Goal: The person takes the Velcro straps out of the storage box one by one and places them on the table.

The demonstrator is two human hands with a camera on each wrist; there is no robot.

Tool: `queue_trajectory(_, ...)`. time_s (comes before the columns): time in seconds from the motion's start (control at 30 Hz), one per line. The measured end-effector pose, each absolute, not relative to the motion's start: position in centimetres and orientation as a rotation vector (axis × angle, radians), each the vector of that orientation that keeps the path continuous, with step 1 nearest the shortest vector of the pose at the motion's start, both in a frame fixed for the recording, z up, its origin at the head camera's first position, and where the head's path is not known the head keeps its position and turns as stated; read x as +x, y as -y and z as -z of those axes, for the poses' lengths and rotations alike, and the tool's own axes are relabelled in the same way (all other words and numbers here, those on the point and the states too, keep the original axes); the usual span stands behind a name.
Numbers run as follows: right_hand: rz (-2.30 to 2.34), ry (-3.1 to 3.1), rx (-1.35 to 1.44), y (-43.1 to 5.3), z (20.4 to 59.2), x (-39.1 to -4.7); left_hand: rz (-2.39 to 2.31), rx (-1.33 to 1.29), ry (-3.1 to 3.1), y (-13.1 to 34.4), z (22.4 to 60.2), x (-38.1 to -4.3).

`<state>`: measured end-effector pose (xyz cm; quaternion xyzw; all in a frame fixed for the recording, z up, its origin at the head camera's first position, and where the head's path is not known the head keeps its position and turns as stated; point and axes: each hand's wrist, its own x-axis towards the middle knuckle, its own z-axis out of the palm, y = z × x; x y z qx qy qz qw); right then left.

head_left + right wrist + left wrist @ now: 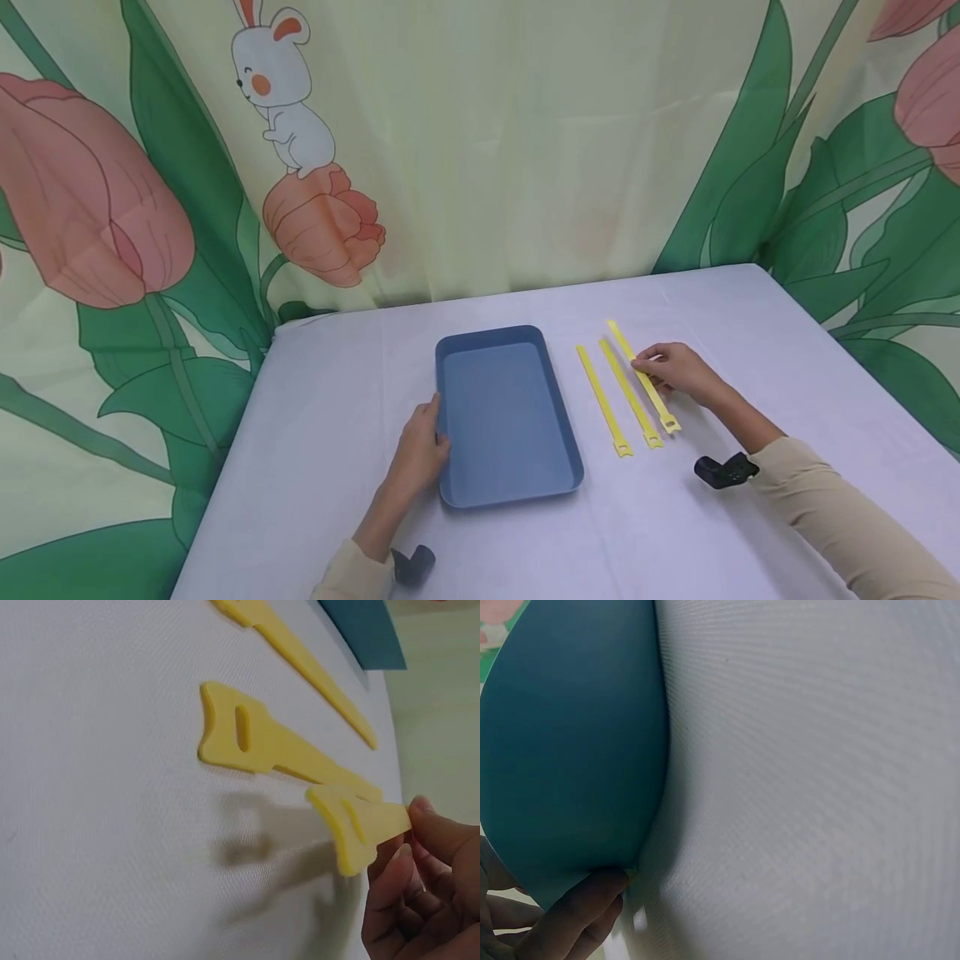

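Note:
A blue rectangular tray (502, 417) stands on the white-covered table, and my left hand (418, 446) grips its left wall. In the left wrist view, fingers (577, 911) press against the tray's side (570, 750). To the right of the tray, my right hand (678, 371) pinches a yellow hook-and-loop cable tie (643, 379) between thumb and fingertips. Its slotted head (349, 832) is raised over the cloth and casts a shadow in the right wrist view. Two more yellow cable ties lie side by side, a middle one (630, 392) and a left one (603, 400).
A white cloth (337, 417) covers the table. Behind it hangs a curtain (480, 167) printed with tulips and a rabbit. Black wrist-camera mounts (726, 472) stick out by both sleeves, low over the table.

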<state>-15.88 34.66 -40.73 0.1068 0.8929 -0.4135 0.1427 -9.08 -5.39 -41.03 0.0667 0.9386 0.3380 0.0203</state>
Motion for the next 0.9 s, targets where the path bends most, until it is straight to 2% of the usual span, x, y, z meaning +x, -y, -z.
queue_trajectory(0.33, 1.126, -2.585, 0.380, -35.39, 41.29, -15.66, -1.073, 0.256, -2.938, 5.49, 40.98, -8.86)
queue_trajectory(0.9, 1.058, -2.625, 0.345, -35.04, 41.36, -15.41, -1.068, 0.228, -2.931, 5.32, 40.78, -8.80)
